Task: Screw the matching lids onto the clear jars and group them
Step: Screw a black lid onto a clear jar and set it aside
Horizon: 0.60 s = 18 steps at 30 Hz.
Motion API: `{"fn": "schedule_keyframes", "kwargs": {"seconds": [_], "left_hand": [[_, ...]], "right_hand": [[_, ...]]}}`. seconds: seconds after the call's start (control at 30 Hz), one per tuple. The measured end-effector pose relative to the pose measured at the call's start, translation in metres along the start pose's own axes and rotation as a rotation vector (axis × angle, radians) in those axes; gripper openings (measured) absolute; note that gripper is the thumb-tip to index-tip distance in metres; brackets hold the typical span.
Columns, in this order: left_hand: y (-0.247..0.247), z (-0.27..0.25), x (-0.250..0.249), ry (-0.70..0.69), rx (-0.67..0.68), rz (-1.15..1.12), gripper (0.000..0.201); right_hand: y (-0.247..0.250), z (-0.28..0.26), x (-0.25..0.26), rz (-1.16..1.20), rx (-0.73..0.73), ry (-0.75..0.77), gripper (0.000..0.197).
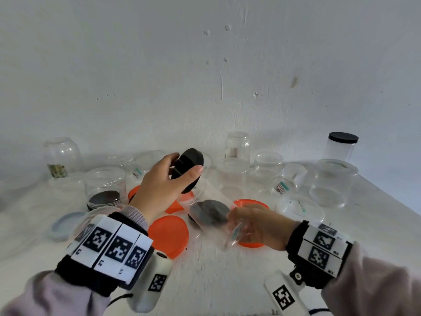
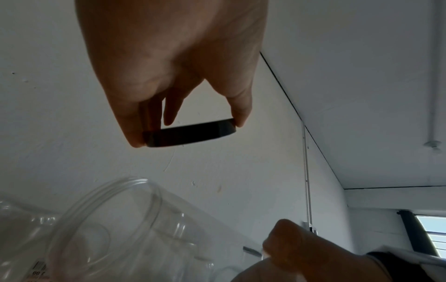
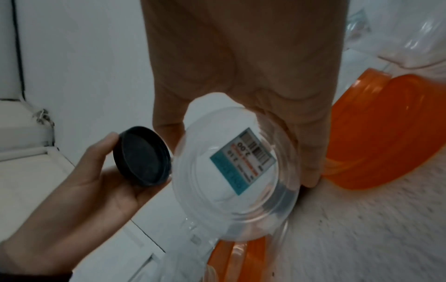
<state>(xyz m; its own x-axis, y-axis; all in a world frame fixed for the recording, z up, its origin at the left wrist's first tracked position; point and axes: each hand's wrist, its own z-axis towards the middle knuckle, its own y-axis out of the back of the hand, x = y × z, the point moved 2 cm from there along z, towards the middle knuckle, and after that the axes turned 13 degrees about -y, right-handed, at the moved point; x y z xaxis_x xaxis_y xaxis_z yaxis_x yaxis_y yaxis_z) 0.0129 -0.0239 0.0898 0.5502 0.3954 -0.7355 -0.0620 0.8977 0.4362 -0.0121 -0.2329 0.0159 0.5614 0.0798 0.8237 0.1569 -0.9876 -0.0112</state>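
A white, slightly rough table [image 1: 227, 277] set against a white wall carries the lot. Flat orange round plastic lids [image 1: 169, 234] lie near its middle, one overlapping another, beside a black round lid [image 1: 210, 213]. A pale blue round lid [image 1: 65, 224] rests towards the left edge. Clear plastic jars [image 1: 332, 181] stand or lie across the back, several mouth-down; one on the left covers a dark lid [image 1: 103, 198]. At the far right, a clear cylindrical jar with a black lid [image 1: 340, 148] stands upright, apart from the others.
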Motion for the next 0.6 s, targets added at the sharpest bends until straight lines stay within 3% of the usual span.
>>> {"fn": "schedule_keyframes", "kwargs": {"seconds": [0.1,0.23,0.47,0.53,0.6], "left_hand": [[0.001,0.0,0.0,0.0,-0.003,0.026,0.075],[0.002,0.001,0.0,-0.011,-0.001,0.058,0.074],[0.0,-0.001,0.001,-0.028,0.04,0.064,0.065],[-0.002,-0.001,0.001,-0.034,0.061,0.069,0.064],[-0.004,-0.002,0.002,-0.04,0.084,0.078,0.049]], "right_hand": [[-0.008,0.004,-0.003,-0.113,0.018,-0.011,0.019],[-0.015,0.008,-0.006,-0.301,0.069,0.029,0.031],[-0.013,0.023,-0.008,-0.55,-0.064,0.117,0.056],[-0.013,0.028,-0.011,-0.59,-0.045,0.109,0.066],[-0.012,0.032,-0.012,-0.636,-0.039,0.1,0.083]]}}
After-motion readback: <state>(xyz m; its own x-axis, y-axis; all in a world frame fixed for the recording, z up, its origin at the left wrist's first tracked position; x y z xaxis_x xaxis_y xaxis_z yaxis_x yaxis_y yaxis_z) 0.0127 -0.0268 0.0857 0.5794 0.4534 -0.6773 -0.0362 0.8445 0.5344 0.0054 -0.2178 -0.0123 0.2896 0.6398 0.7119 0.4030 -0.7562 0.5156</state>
